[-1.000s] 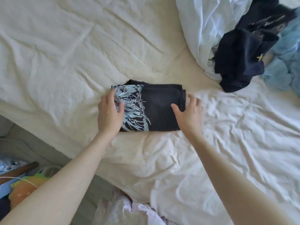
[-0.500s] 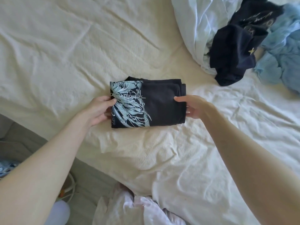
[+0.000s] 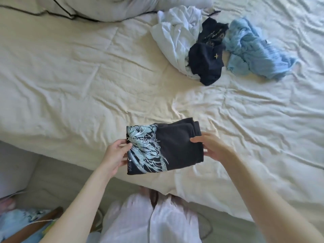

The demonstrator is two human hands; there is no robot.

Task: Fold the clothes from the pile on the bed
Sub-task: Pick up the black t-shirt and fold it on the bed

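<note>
bright, soft daylight with faint shadows in the creases; edges bend with wide-angle distortion, lower corners blurred.

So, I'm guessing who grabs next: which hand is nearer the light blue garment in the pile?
Right. The right hand grips the folded black shirt's right edge, below the light blue garment. The left hand holds the opposite edge, farther away.

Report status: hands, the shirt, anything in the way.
Left hand and right hand grip the folded dark shirt at its two ends. Unfolded pile waits far across the bed. Nothing in the way.
</note>
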